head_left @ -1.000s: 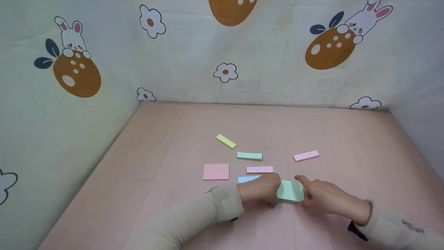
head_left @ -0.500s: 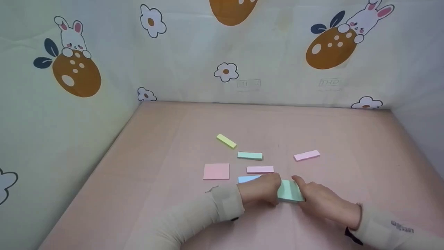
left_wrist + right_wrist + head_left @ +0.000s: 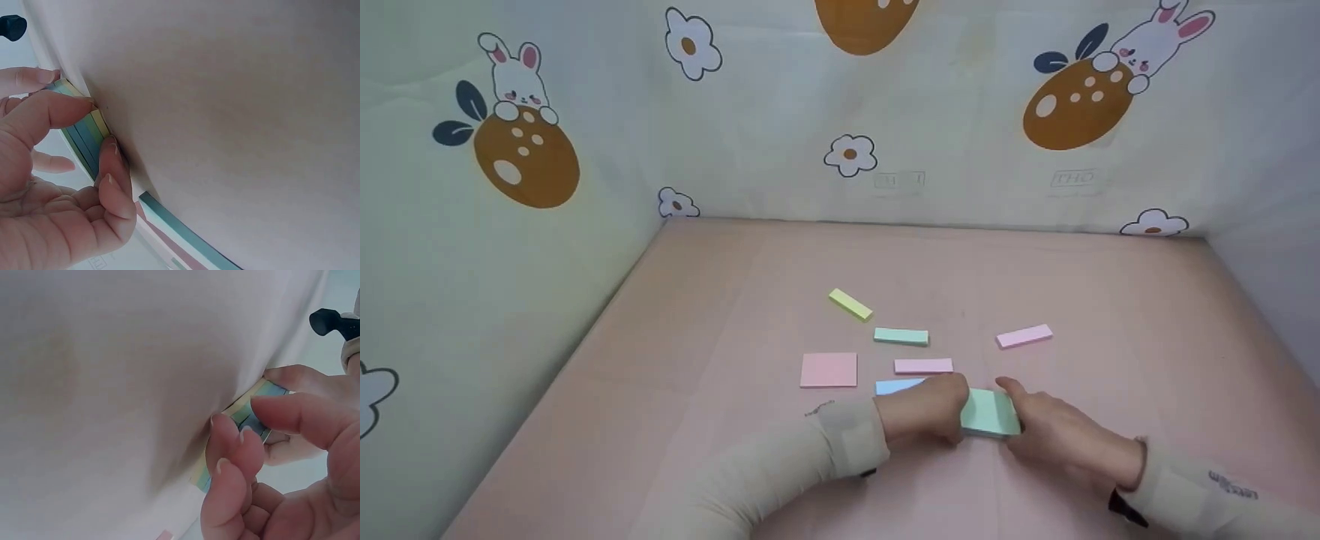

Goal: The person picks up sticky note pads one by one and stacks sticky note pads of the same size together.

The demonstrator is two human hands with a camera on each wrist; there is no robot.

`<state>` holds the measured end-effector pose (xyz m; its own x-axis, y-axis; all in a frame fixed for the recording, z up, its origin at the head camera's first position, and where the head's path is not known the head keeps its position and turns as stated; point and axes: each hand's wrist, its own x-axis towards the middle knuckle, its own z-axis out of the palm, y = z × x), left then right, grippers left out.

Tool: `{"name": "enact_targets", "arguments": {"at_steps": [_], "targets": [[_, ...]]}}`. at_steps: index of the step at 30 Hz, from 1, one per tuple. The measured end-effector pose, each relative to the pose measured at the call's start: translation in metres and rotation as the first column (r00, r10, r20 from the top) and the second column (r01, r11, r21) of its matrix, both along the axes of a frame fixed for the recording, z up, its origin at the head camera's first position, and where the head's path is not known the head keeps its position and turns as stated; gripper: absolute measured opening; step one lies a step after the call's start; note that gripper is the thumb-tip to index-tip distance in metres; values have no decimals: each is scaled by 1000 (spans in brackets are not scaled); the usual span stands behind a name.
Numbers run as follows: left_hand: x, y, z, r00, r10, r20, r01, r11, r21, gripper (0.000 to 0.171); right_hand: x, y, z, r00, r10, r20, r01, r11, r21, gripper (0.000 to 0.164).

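Observation:
A stack of square sticky note pads [image 3: 988,412], green on top, rests on the table between both hands. Its blue, green and yellow layers show edge-on in the left wrist view, where the stack [image 3: 84,140] sits among the fingers. My left hand [image 3: 926,407] grips the stack's left side and hides that end. On the right side, my right hand [image 3: 1061,431] holds the stack with thumb and fingers; the right wrist view shows them at the layered edges of the stack [image 3: 243,408]. A blue pad [image 3: 896,386] lies partly hidden behind the left hand.
A square pink pad [image 3: 829,370] lies to the left. Beyond the hands are narrow strips: a pink one [image 3: 923,366], a green one [image 3: 901,337], a yellow one [image 3: 850,304] and another pink one [image 3: 1024,336]. A patterned cloth wall [image 3: 765,150] stands behind the table.
My right hand and wrist have shifted slightly left, closer in against the stack's right side. The left hand and the loose pads have stayed put.

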<state>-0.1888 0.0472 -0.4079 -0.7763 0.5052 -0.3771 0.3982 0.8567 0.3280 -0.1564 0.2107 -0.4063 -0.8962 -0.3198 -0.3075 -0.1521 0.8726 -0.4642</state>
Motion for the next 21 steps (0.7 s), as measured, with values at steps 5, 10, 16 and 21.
{"name": "enact_targets", "arguments": {"at_steps": [5, 10, 16, 21], "targets": [[0, -1, 0, 1000, 5, 8, -5, 1000, 10, 40, -2, 1, -2, 1000, 10, 0, -10, 999, -48, 70], [0, -2, 1, 1000, 3, 17, -3, 1000, 30, 40, -3, 0, -4, 1000, 9, 5, -8, 999, -52, 68], [1, -2, 3, 999, 17, 28, -17, 999, 29, 39, -3, 0, -1, 999, 20, 26, -21, 999, 26, 73], [1, 0, 2, 1000, 8, 16, -8, 1000, 9, 36, -1, 1, 8, 994, 97, -59, -86, 983, 163, 83]]}}
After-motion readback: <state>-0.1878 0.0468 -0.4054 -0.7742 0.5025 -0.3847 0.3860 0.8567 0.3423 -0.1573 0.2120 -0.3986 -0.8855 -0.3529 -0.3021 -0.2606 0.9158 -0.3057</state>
